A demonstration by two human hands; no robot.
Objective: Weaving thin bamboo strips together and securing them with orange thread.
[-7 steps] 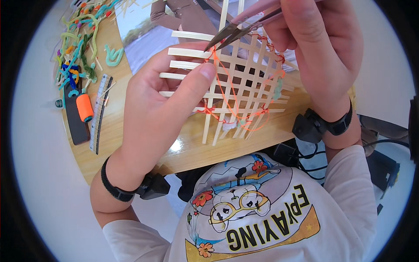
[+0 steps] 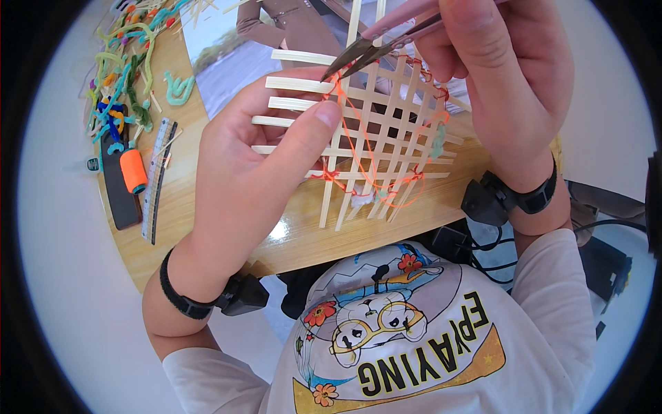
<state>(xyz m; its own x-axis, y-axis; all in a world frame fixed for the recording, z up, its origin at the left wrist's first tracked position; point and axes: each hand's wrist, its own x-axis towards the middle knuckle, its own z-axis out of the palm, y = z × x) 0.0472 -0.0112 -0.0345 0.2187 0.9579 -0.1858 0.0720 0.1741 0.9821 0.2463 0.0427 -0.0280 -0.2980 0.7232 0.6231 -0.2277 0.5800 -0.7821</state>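
Note:
My left hand pinches the left edge of a woven lattice of pale bamboo strips, thumb on top and fingers behind. Orange thread runs loosely across the lattice from a knot beside my left thumb, and reddish-orange thread binds several crossings along its edges. Above, my right hand is closed on pink-handled scissors. Their blades are parted slightly, with the tips at the threaded crossing by my left fingers. Whether the blades touch the thread, I cannot tell. Small white and pale green tufts sit on the lattice.
On the wooden table, at the left, lie an orange thread spool, a clear ruler, a dark flat strip and a tangle of coloured pipe cleaners. A printed picture lies beyond the lattice. Black cables hang below the table's front edge.
The scissors have shifted very slightly left at the same crossing. Both hands otherwise keep their places and grips.

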